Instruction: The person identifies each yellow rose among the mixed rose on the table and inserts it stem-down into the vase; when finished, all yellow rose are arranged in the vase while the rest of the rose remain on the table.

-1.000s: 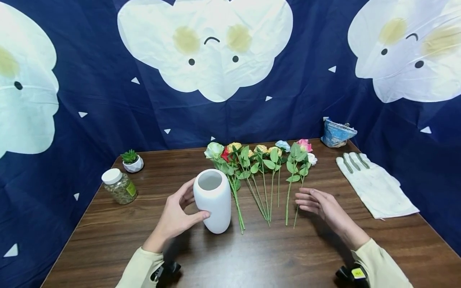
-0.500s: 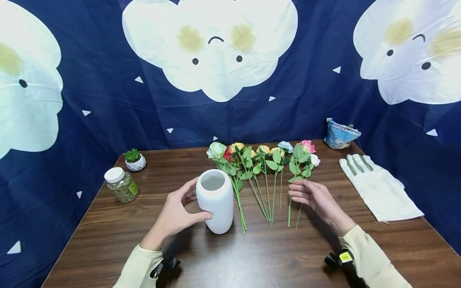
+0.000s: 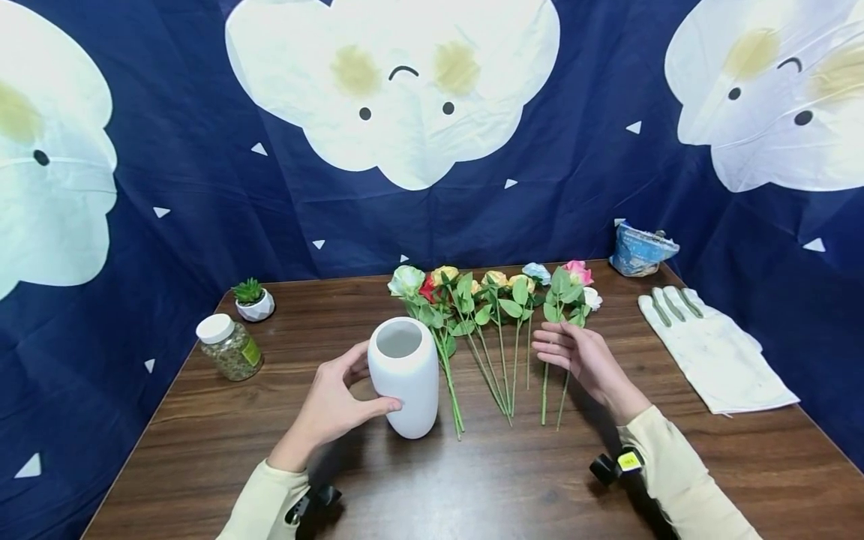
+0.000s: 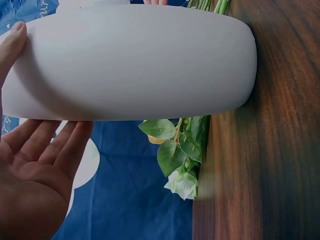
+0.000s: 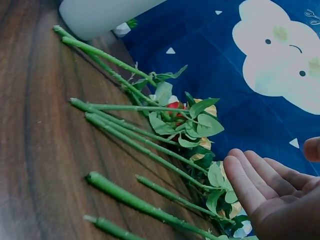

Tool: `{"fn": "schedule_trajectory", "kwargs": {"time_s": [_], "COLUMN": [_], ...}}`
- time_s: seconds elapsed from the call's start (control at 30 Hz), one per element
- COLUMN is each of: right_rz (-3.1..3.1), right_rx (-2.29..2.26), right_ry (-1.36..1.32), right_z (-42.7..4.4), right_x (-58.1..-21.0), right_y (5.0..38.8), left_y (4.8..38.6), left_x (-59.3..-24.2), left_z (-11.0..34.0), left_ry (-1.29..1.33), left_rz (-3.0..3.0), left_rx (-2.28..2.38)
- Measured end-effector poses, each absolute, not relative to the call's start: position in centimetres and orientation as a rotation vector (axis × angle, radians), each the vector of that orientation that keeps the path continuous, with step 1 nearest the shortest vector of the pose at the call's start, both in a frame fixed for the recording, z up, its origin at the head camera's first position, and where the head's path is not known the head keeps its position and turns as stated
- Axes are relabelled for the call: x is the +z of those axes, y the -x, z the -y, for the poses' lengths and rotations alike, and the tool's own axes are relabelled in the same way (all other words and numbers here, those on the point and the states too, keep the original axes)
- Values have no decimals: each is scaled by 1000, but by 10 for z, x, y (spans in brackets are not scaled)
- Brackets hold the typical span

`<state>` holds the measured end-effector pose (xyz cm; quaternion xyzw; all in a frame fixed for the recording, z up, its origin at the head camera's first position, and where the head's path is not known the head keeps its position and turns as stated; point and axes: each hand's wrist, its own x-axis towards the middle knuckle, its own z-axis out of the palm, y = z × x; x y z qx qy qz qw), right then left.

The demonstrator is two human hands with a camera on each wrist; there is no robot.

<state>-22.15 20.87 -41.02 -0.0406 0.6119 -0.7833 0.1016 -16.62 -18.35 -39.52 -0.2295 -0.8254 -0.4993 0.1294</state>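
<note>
A white vase (image 3: 405, 382) stands upright on the wooden table, its mouth facing up. My left hand (image 3: 340, 397) holds it from the left, with the thumb on the near side and the fingers round the far side; in the left wrist view the fingertips go behind the vase wall. To the right lies a row of artificial roses (image 3: 499, 300) with long green stems. Over the rightmost stems hovers my right hand (image 3: 583, 360), fingers extended and holding nothing. The right wrist view has these fingers (image 5: 250, 180) in front of the rose leaves, apart from the stems.
A jar with a white lid (image 3: 229, 349) and a small potted succulent (image 3: 253, 301) stand at the left. White work gloves (image 3: 715, 352) lie on the right, below a crumpled blue bag (image 3: 641, 251) at the back corner. A dark blue cloth hangs behind the table.
My right hand has moved left and farther away, over the stems of the pink and white roses. The left hand and the vase stay in place; the head view has shifted slightly.
</note>
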Motion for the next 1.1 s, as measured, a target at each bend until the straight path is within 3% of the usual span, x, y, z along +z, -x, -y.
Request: {"fn": "schedule_trajectory", "kwargs": {"time_s": [1.1], "right_rz": [-1855], "right_rx": [-2171], "right_ry": [-160], "right_z": [-193], "right_x": [-425], "right_y": [252], "left_y": [166], "left_x": [-400], "left_z": [185], "left_ry": [681], "left_rz": [2343], "left_rx": [-1582]}}
